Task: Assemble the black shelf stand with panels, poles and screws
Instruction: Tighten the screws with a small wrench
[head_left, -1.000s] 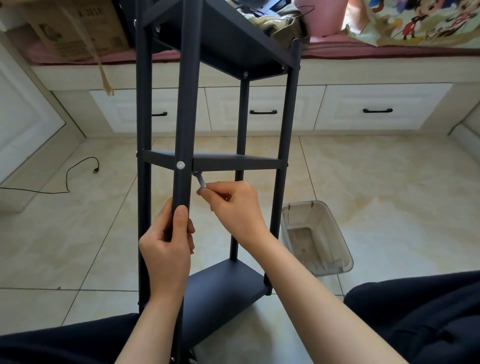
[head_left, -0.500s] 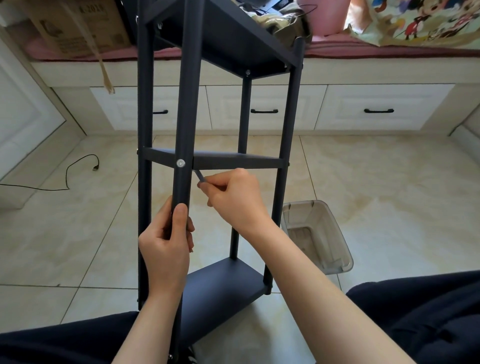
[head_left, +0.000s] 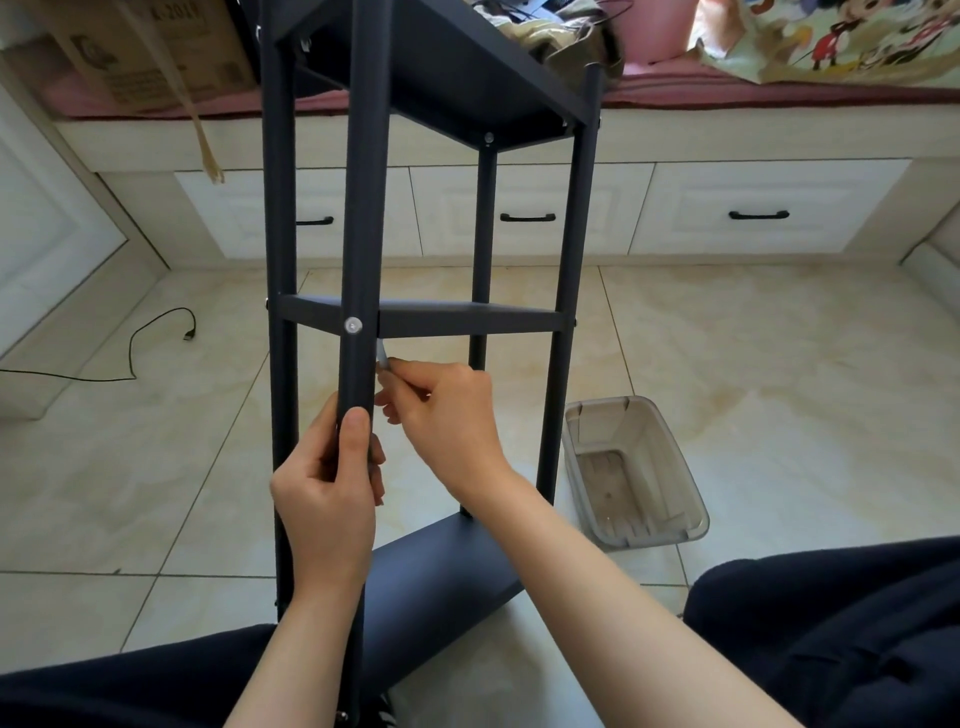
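Observation:
The black shelf stand (head_left: 467, 317) stands upright on the tiled floor between my knees, with three panels fixed to its poles. My left hand (head_left: 330, 493) grips the nearest pole (head_left: 361, 208) below the middle panel. A silver screw head (head_left: 354, 326) shows on that pole at the middle panel's corner. My right hand (head_left: 447, 415) pinches a small metal hex key (head_left: 382, 356), whose tip points up just under the middle panel, right beside the pole. The key's tip is partly hidden behind the pole.
A clear plastic bin (head_left: 639, 467) sits on the floor right of the stand. White drawers (head_left: 753, 213) line the far wall under a pink cushioned bench. A black cable (head_left: 135, 343) lies on the floor at left. A cardboard box (head_left: 150, 52) rests on the bench.
My right hand has shifted left and slightly up, bringing the hex key closer against the near pole under the middle panel. The left hand keeps its grip on the pole.

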